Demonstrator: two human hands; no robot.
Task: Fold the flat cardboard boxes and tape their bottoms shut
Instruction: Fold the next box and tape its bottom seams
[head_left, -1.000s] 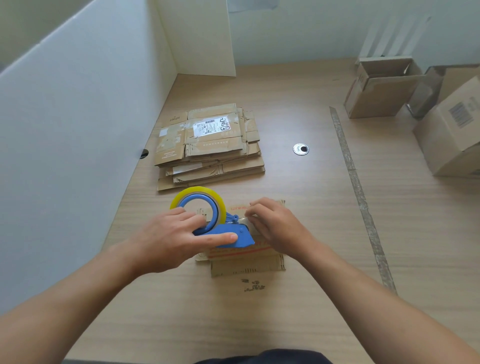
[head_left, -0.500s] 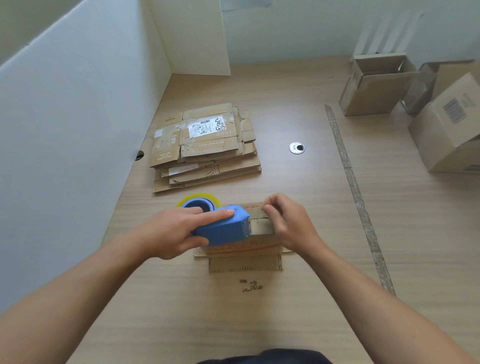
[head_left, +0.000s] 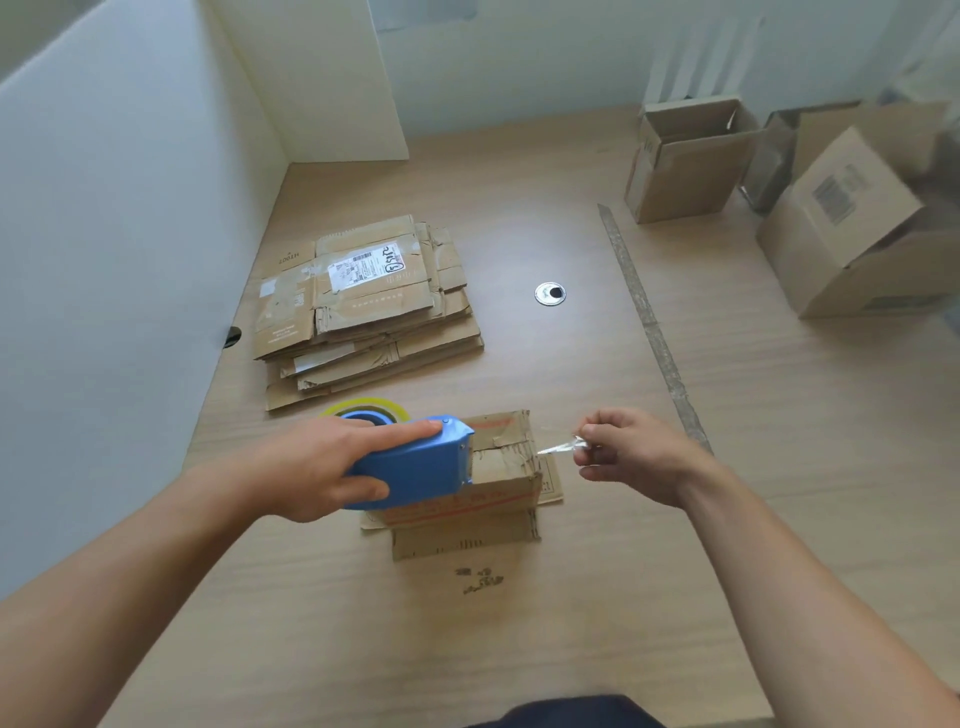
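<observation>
The left hand (head_left: 322, 467) is wrapped round the blue tape dispenser (head_left: 410, 470), index finger flat along its top, holding it over the small box (head_left: 501, 470) in the middle of the frame. The right hand (head_left: 636, 457) pinches the free end of the clear tape (head_left: 558, 447), drawn out to the right of the box. Here's the danger: that end looks crumpled, and if it twists it could stick to itself or to the fingers. The strip seems to hang clear of the flaps, so it may land off the seam. Nothing pins the box to the desk (head_left: 675, 571); a hard pull could drag it. The flat stack (head_left: 363, 312) sits at upper left.
</observation>
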